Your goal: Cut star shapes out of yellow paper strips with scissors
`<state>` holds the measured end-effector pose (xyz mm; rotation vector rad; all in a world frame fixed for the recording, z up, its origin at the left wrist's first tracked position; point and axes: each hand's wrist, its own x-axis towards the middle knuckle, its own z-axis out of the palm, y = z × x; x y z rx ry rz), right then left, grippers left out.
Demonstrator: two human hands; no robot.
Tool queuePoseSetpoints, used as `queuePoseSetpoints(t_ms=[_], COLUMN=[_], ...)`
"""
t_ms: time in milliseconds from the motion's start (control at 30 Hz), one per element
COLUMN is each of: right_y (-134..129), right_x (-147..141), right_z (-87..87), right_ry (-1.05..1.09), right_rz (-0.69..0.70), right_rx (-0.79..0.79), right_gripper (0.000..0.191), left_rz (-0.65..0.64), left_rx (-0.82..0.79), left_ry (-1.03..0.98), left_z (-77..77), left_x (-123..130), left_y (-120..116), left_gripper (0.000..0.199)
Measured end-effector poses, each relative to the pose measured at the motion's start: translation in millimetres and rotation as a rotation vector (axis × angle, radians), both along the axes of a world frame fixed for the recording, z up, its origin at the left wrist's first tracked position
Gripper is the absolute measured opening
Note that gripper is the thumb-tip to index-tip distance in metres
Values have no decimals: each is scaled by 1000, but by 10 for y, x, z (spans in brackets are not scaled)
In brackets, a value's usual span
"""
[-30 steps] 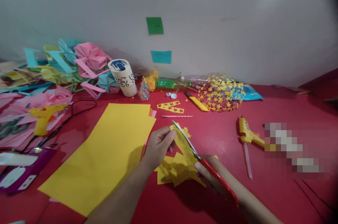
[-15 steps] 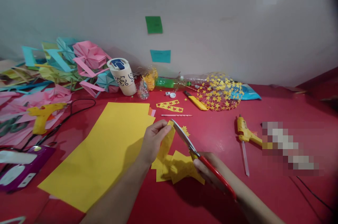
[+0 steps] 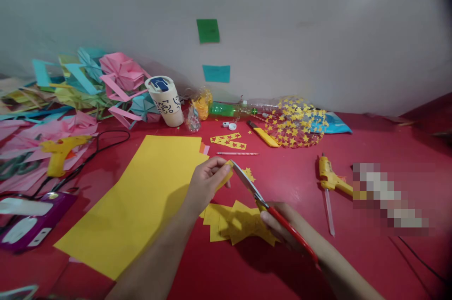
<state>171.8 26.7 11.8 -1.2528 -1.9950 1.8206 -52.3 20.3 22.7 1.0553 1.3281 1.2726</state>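
Note:
Between thumb and fingers, my left hand (image 3: 206, 181) pinches a small piece of yellow paper (image 3: 225, 178). My right hand (image 3: 280, 222) is closed around red-handled scissors (image 3: 249, 184), whose blades point up and left with the tips at the paper's upper edge. Below both hands lie several overlapping yellow paper pieces (image 3: 233, 224) on the red table (image 3: 208, 271). Small yellow paper stars (image 3: 249, 175) rest just behind the blades. A large yellow sheet (image 3: 141, 196) lies left of and partly under my left forearm.
Behind the hands are a pink pencil (image 3: 237, 153), star-punched strips (image 3: 229, 141), a yellow utility knife (image 3: 264, 135) and a white cup (image 3: 165, 102). Yellow glue guns lie left (image 3: 58, 154) and right (image 3: 328, 175). Pink and blue folded paper (image 3: 122, 71) is heaped at back left.
The paper strip that hung down below my left hand now shows only as a short piece at the fingertips. The scissors stay at its upper edge. The view has shifted slightly.

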Motion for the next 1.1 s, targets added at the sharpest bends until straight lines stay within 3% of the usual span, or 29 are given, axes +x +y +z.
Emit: queuePoseSetpoints(t_ms=[367, 633, 700, 800, 867, 900, 1000, 1033, 1067, 1100], right_y=[58, 50, 41, 40, 44, 44, 35, 29, 22, 15], right_x=[19, 12, 13, 26, 34, 34, 19, 13, 7, 3], right_z=[-40, 11, -26, -150, -246, -286, -345, -343, -333, -316], right_ry=[-52, 6, 53, 183, 289, 329, 457, 475, 475, 460], right_rz=[33, -21, -63, -111, -160, -166, -157, -147, -137, -127], right_rx=[56, -79, -121, -165, -204, -229, -301, -292, -266, -233], right_gripper=[54, 49, 51, 52, 48, 46, 46, 47, 46, 46], left_rz=[-30, -52, 21, 334, 416, 341, -213, -342, -409, -388], left_rx=[-1, -58, -6, 251, 339, 316, 44, -48, -90, -88], left_ry=[-25, 22, 81, 251, 312, 293, 82, 1, -85, -151], left_z=[-62, -44, -15, 40, 60, 60, 16, -7, -31, -53], left_x=[-59, -73, -71, -53, -10, 25, 182, 241, 294, 338], left_y=[19, 28, 23, -6, -36, -50, -72, -71, -68, -62], left_gripper=[15, 19, 18, 17, 14, 15, 41, 48, 51, 49])
